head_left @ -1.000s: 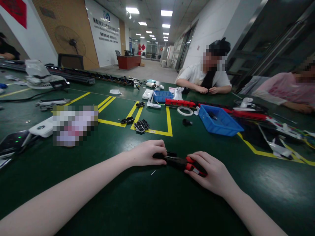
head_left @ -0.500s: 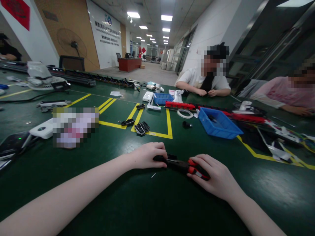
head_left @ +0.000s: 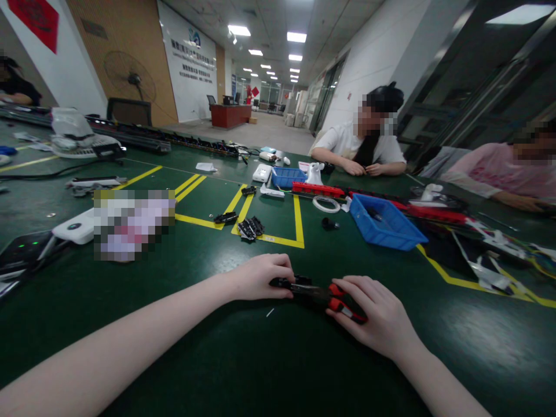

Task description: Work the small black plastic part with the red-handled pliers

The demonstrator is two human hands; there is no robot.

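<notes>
Between thumb and fingers, my left hand (head_left: 267, 277) pinches a small black part (head_left: 282, 282) just above the green table (head_left: 217, 359). My right hand (head_left: 376, 310) is closed round the red and black handles of pliers (head_left: 341, 304). The jaws of the pliers point left and reach the black part; whether they grip it is too dark to tell. A thin white stick (head_left: 270, 313) lies on the table below my left hand. Beyond my hands, several black parts (head_left: 251, 228) lie in a small pile by the yellow tape.
A blue bin (head_left: 388, 229) stands at the right, with a white ring (head_left: 326, 204) and a black cylinder (head_left: 329, 223) left of it. Red strips (head_left: 317, 189) lie behind. At the left are a white device (head_left: 76, 227) and cables. Two people (head_left: 360, 145) sit across the table.
The pliers and my right hand have shifted slightly left and tilted a little. Both hands keep their hold. The view has moved slightly.
</notes>
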